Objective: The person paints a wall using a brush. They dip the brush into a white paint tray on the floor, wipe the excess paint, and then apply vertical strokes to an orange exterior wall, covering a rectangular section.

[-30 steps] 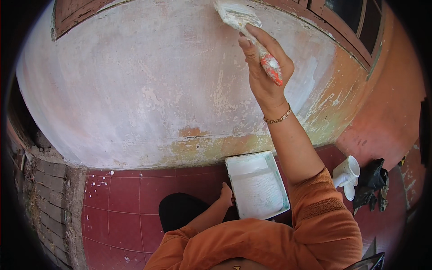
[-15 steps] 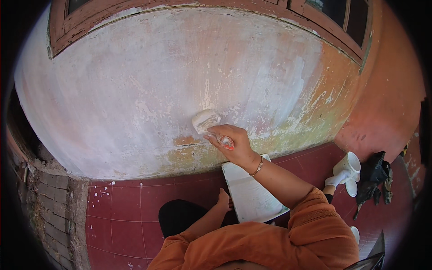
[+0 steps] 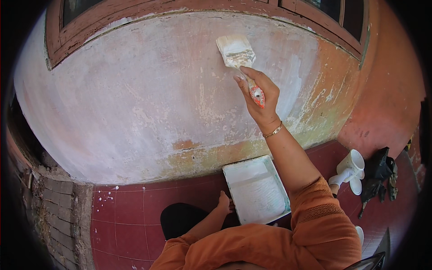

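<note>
The wall (image 3: 148, 90) looks mostly whitened, an orange patch (image 3: 335, 67) left toward two o'clock. Right hand (image 3: 267, 95) grips the brush (image 3: 236, 52); left hand's (image 3: 223, 202) hold I can't tell.

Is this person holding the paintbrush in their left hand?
No, the right hand grips the paintbrush by its handle, while the left hand is down near the paint tray.

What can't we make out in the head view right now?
All head view:
Brush handle: partly covered by right hand.
Bristles: underside self-hidden, wall contact unclear.
Left hand: grip unclear, fingers small, shadowed.
Window frame: top cut off by picture's upper edge.
</note>
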`<action>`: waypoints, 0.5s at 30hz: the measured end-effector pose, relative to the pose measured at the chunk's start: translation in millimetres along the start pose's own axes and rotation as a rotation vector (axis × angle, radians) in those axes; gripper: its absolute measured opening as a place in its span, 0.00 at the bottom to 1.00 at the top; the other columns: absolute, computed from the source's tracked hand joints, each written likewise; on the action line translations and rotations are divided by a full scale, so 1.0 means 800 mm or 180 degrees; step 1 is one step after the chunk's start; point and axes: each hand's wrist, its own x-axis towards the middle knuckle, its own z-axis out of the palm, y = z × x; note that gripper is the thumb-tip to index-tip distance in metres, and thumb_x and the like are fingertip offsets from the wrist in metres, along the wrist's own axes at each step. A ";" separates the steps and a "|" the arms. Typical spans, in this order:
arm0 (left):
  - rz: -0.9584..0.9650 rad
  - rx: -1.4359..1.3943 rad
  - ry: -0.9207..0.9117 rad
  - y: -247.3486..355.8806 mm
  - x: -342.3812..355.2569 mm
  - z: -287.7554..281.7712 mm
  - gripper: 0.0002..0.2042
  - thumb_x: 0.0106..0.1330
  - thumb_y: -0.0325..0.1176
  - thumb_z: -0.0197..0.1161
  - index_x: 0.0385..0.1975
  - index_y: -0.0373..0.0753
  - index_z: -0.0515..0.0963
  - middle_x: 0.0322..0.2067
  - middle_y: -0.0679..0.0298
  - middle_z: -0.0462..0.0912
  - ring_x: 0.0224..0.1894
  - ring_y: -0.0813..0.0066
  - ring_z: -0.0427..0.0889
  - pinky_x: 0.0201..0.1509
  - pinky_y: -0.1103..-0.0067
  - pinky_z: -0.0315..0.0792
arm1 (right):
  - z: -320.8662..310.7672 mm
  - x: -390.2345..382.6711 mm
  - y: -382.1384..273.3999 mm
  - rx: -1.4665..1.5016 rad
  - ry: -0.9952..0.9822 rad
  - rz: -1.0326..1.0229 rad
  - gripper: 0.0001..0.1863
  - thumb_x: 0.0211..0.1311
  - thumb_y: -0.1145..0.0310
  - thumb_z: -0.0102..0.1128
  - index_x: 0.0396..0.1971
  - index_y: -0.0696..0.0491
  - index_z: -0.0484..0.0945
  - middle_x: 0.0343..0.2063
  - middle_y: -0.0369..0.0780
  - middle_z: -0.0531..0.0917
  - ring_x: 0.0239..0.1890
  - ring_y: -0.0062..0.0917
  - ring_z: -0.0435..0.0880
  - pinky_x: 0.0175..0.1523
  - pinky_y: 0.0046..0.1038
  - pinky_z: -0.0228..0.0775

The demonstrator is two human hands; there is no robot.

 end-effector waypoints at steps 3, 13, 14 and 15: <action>-0.0054 0.0041 -0.0052 0.003 -0.010 0.010 0.43 0.66 0.67 0.25 0.52 0.27 0.69 0.49 0.47 0.73 0.58 0.47 0.64 0.66 0.52 0.50 | -0.032 -0.086 -0.005 0.0081 -0.0397 0.0835 0.11 0.54 0.74 0.68 0.37 0.59 0.80 0.34 0.44 0.84 0.36 0.27 0.83 0.42 0.24 0.74; 0.0012 0.0144 -0.0096 0.002 -0.013 0.003 0.44 0.65 0.68 0.23 0.54 0.28 0.69 0.47 0.49 0.76 0.54 0.49 0.69 0.66 0.52 0.50 | -0.042 -0.132 0.010 0.0589 -0.1720 0.2823 0.16 0.57 0.60 0.68 0.29 0.61 0.80 0.18 0.38 0.81 0.20 0.17 0.80 0.23 0.19 0.71; 0.0019 0.0166 -0.0073 0.001 -0.009 -0.003 0.44 0.65 0.68 0.23 0.54 0.28 0.69 0.47 0.49 0.76 0.54 0.49 0.69 0.66 0.52 0.50 | -0.038 -0.089 0.012 0.0781 -0.1638 0.3327 0.18 0.56 0.58 0.69 0.27 0.60 0.79 0.17 0.40 0.81 0.18 0.18 0.80 0.20 0.19 0.71; -0.0019 0.0149 -0.0053 0.001 -0.004 -0.005 0.44 0.65 0.68 0.23 0.53 0.29 0.70 0.46 0.49 0.76 0.53 0.50 0.70 0.66 0.52 0.50 | -0.038 -0.053 0.026 0.0849 -0.1523 0.3304 0.20 0.56 0.56 0.69 0.26 0.60 0.79 0.17 0.41 0.81 0.16 0.21 0.81 0.17 0.20 0.70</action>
